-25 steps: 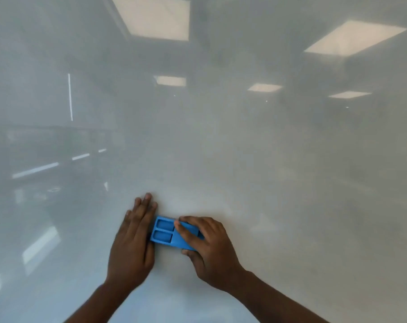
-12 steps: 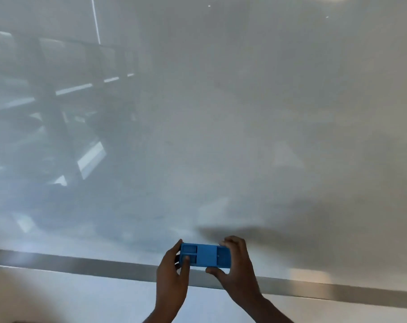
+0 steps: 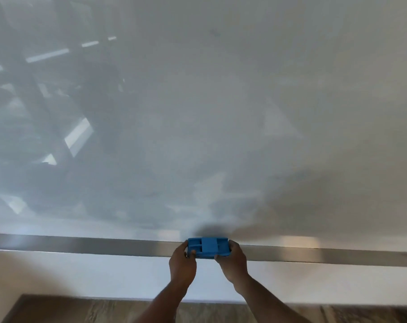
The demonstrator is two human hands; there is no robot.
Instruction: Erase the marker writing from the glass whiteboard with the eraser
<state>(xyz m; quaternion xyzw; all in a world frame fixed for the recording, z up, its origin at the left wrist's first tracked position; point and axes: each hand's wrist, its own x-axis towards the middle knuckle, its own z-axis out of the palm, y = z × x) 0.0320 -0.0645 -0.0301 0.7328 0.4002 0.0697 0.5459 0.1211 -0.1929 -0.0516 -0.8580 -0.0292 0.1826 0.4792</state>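
The glass whiteboard (image 3: 221, 113) fills most of the head view, grey and glossy with reflections on its left half. I see no clear marker writing on it, only a faint dark smudge (image 3: 214, 31) near the top. The blue plastic eraser (image 3: 208, 247) lies level against the metal strip (image 3: 104, 244) along the board's bottom edge. My left hand (image 3: 182, 264) grips the eraser's left end. My right hand (image 3: 234, 261) grips its right end.
Below the metal strip runs a white wall band (image 3: 81, 273). Wood-look flooring (image 3: 104, 310) shows at the bottom edge. Reflected light panels (image 3: 77, 136) and dark shapes cover the board's left side.
Both hands carried the eraser down the glass from mid-board to the bottom metal strip. My left hand went from lying flat beside the eraser to gripping its end. The view tilted down.
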